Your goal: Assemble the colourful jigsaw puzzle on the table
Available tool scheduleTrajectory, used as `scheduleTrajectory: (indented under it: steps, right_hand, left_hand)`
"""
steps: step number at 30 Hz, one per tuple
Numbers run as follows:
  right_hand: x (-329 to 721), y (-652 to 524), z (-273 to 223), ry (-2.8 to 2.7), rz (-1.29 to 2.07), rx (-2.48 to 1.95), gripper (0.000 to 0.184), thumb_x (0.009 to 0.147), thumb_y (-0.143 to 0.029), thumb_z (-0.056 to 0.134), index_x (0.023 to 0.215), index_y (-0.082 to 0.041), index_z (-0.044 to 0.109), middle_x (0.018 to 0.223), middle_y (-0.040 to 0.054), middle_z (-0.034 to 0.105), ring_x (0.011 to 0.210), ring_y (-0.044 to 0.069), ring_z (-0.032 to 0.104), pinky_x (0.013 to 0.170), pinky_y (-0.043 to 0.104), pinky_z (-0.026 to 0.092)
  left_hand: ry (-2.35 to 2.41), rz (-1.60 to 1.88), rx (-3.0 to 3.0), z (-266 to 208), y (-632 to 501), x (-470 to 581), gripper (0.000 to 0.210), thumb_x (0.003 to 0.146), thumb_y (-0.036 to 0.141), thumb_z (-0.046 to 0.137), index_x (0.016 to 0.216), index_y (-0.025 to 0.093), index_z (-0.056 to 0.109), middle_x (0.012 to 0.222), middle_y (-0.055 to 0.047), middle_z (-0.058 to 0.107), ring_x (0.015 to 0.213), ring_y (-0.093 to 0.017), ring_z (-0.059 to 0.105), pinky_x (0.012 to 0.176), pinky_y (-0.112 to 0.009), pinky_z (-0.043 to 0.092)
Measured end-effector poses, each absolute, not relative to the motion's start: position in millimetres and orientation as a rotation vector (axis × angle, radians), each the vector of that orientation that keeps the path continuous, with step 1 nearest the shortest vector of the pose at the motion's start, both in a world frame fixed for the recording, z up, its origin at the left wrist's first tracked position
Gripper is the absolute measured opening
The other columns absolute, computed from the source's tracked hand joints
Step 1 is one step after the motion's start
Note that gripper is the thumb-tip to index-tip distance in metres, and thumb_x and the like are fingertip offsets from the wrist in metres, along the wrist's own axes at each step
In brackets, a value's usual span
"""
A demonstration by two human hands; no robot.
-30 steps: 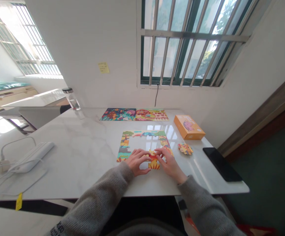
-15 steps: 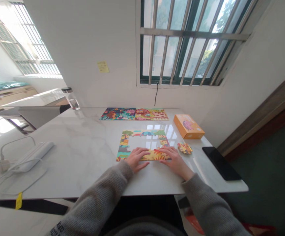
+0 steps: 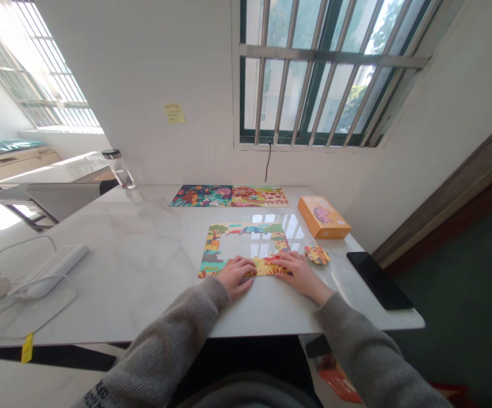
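Observation:
A jigsaw puzzle (image 3: 214, 250) lies on the white table, its colourful border joined around a bare middle. My left hand (image 3: 236, 276) rests on the lower border with bent fingers, the thumb drawn in at the near edge. Over the lower right part, my right hand (image 3: 299, 273) has its fingers on the border beside a red patch, its thumb at the near edge. Both hands hold the border, and their fingers hide parts of it. Just right of the puzzle sits a small pile of loose puzzle pieces (image 3: 317, 255).
Two picture sheets (image 3: 201, 196) lie side by side near the wall. An orange box (image 3: 324, 217) and a black phone (image 3: 379, 280) are on the right. At the left are a white power strip (image 3: 52, 272) with cables and a clear bottle (image 3: 120, 170).
Both thumbs have drawn in closer to the puzzle's near edge, and the left fingers are more bent. The whole view has shifted slightly; the puzzle and loose pieces look the same.

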State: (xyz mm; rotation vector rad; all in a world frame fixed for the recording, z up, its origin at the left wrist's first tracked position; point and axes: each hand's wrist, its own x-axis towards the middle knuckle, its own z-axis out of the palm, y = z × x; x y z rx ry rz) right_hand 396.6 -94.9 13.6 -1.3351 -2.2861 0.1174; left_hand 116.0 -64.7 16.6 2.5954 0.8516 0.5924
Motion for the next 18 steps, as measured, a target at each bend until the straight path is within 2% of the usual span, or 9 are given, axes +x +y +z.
scheduleTrajectory:
  steps: [8, 14, 18]
  right_hand:
    - [394.0, -97.4, 13.9, -2.328, 0.101, -1.37, 0.035, 0.096, -0.035, 0.061, 0.131, -0.034, 0.065, 0.135, 0.006, 0.063, 0.121, 0.029, 0.054, 0.103, 0.052, 0.044]
    - [397.6, -104.1, 14.8, -2.095, 0.117, -1.318, 0.03, 0.099, -0.027, 0.051, 0.123, -0.024, 0.067, 0.128, 0.0106, 0.064, 0.121, 0.027, 0.055, 0.105, 0.049, 0.047]
    - [400.0, -109.2, 12.6, -2.078, 0.114, -1.334, 0.026, 0.098, -0.023, 0.049, 0.114, -0.023, 0.07, 0.118, 0.0105, 0.067, 0.114, 0.027, 0.058, 0.101, 0.049, 0.05]
  left_hand:
    - [0.936, 0.496, 2.713, 23.0, -62.7, 129.9, 0.023, 0.092, 0.029, 0.056, 0.113, 0.024, 0.066, 0.117, -0.007, 0.065, 0.108, -0.026, 0.053, 0.093, -0.045, 0.044]
    - [0.861, 0.476, 2.779, 22.6, -61.4, 155.9, 0.038, 0.093, 0.031, 0.058, 0.131, 0.028, 0.061, 0.142, -0.008, 0.055, 0.125, -0.029, 0.049, 0.102, -0.048, 0.043]
    - [0.803, 0.449, 2.794, 17.3, -60.8, 163.0, 0.042, 0.094, 0.036, 0.058, 0.136, 0.03, 0.058, 0.146, -0.007, 0.053, 0.129, -0.03, 0.047, 0.109, -0.051, 0.039]
